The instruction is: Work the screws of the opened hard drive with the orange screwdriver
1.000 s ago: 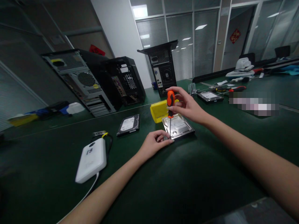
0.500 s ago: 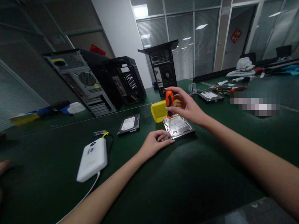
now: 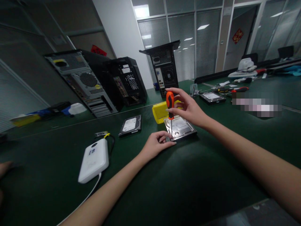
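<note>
An orange and black screwdriver (image 3: 170,105) stands nearly upright, its handle between the thumb and fingers of my right hand (image 3: 188,108). Its shaft runs down to the near left corner of a silver hard drive (image 3: 182,127) lying flat on the green table. At that same corner, my left hand (image 3: 158,142) is closed, with thumb and fingers gripping the drive's edge beside the screwdriver tip. The exact spot under the tip is too small to make out. Just behind the drive lies an open yellow case (image 3: 160,112), partly covered by my right hand.
A second hard drive (image 3: 130,125) and a white power bank (image 3: 94,160) with a cable lie to the left. Computer cases (image 3: 87,84) stand behind. Another hard drive (image 3: 212,97) and pliers (image 3: 240,89) lie right. Part of another person's hand (image 3: 4,168) shows at the left edge.
Almost nothing differs. Both hands keep their places, and the screwdriver stays on the drive's corner; the whole view has shifted very slightly.
</note>
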`<state>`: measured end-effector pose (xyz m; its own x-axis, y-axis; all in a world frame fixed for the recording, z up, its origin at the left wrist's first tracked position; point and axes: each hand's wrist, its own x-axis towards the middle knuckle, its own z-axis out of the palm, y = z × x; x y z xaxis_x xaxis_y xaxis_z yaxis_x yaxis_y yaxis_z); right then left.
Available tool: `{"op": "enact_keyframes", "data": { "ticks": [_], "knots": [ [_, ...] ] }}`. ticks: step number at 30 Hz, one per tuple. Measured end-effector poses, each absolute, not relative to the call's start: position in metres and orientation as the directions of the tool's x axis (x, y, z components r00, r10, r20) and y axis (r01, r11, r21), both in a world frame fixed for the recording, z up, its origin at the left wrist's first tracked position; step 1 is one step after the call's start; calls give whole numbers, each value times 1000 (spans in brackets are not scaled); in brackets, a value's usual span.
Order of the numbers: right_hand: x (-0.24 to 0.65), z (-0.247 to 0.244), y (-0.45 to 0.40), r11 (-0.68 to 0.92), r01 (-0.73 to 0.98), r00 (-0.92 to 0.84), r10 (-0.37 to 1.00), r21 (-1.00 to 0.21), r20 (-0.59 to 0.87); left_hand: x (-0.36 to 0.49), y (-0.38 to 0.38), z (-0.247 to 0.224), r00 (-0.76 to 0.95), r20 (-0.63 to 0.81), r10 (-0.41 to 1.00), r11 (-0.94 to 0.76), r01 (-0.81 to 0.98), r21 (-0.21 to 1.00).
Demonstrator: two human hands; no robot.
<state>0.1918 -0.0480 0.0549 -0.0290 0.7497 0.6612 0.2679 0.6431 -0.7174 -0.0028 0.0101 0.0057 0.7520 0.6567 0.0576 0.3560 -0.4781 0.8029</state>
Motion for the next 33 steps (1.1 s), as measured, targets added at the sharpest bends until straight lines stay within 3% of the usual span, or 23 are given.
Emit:
{"op": "enact_keyframes", "data": {
  "ticks": [33],
  "knots": [
    [188,52,-45,703,287,1,679,-651,734,-3,12,3,767,71,638,-487,331,809]
  ]
}}
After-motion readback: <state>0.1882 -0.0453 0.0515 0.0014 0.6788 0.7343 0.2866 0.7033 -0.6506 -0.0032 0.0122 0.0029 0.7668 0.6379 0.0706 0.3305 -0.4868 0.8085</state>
